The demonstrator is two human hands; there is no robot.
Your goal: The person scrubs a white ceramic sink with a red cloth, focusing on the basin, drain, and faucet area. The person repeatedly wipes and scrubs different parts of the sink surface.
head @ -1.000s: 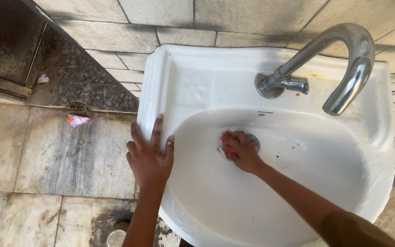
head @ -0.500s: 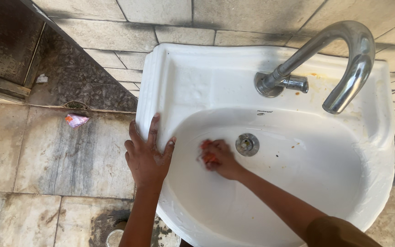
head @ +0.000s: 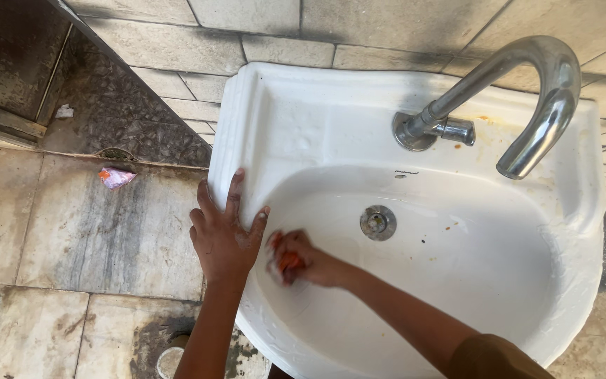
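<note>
An orange scrubber is pinched in the right hand against the sink bowl's left wall. The left hand is spread flat on the left rim. Orange specks near the drain and faucet appear unscrubbed.

A white sink fixed to the tiled wall carries a chrome tap on its back ledge, with a metal drain in the basin. On the stained stone floor lies a pink wrapper.
</note>
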